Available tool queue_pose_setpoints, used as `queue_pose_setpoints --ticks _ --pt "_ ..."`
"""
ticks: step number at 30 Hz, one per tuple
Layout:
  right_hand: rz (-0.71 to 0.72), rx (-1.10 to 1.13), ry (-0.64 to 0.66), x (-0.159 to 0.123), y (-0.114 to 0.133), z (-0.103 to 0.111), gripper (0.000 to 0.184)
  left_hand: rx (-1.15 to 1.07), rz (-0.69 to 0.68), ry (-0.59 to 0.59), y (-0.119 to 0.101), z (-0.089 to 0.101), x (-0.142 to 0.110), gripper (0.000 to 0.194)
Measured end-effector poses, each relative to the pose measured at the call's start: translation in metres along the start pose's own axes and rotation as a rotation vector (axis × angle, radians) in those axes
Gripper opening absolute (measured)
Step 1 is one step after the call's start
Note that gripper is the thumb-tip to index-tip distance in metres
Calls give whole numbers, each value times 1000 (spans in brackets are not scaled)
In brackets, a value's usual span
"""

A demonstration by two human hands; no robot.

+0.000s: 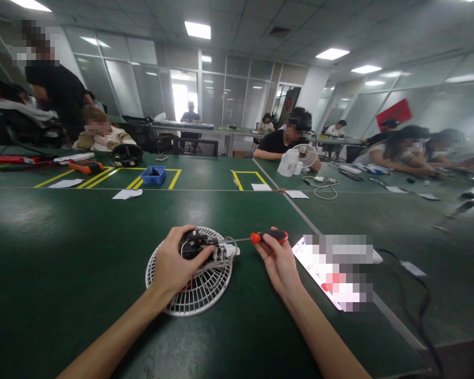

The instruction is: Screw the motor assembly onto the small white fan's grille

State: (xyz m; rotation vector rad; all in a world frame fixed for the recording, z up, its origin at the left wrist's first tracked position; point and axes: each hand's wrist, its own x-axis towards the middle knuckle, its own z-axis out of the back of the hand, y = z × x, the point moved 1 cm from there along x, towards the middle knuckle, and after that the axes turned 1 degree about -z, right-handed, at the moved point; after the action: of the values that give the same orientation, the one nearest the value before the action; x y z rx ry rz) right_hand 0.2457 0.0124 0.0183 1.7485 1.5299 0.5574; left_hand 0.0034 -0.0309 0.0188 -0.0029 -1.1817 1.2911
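A white round fan grille point(197, 300) lies on the green table. On top of it sits a black fan motor point(193, 245) with white plastic parts and loose wires. My left hand point(171, 263) is closed around the motor, thumb at its near side and fingers over its far side. In my right hand point(278, 258) is a screwdriver point(266, 237) with a red and black handle, held nearly level. Its shaft points left, and the tip meets the motor assembly near my left thumb; the exact contact spot is too small to make out.
Right of my right hand lies a lit, partly blurred phone point(324, 273), with a dark cable point(422, 310) beyond it. Farther back are a blue bin point(154, 175), paper slips point(127, 194) and yellow tape marks. Across the table a person point(278, 142) handles another fan.
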Motion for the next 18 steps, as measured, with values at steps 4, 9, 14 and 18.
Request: queue_pose_setpoints --ticks 4,9,14,18 --pt "12 -101 -47 -1 -3 0 63 1 0 -2 0 0 0 46" --pt "-4 -135 -26 0 -4 2 66 0 -7 -9 -2 0 1 45" --pt "-4 -125 -26 0 -4 2 60 -1 -12 -3 -2 0 1 45" --pt "1 -114 -36 0 -2 2 56 -1 -16 -1 -3 1 0 45"
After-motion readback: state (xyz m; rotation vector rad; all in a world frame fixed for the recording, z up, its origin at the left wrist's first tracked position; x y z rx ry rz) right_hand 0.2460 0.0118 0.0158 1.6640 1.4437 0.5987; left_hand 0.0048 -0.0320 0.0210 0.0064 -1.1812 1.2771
